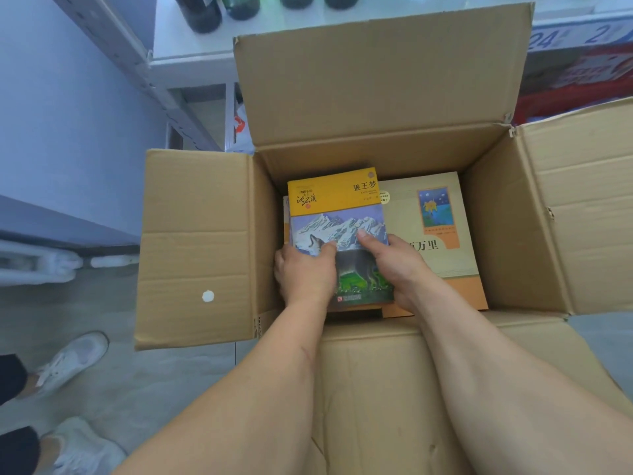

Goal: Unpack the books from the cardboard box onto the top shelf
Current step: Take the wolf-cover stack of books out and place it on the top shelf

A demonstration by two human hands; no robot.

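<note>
An open cardboard box point(383, 97) stands on the floor in front of me with all flaps spread. Inside on the left lies a yellow book point(337, 204) with a wolf and snowy mountains on its cover, on top of a stack. My left hand point(305, 269) grips its left edge, thumb on the cover. My right hand point(394, 265) grips its right edge, thumb on the cover too. A beige book point(442, 217) with an orange band lies flat beside it on the right, partly under my right hand.
A white shelf point(191, 56) behind the box carries dark green bottles point(202, 12). Its metal upright point(150, 77) slants down the left. Red packaging point(582, 84) sits on a lower shelf at the right. Another person's white sneakers point(73, 358) stand at the lower left.
</note>
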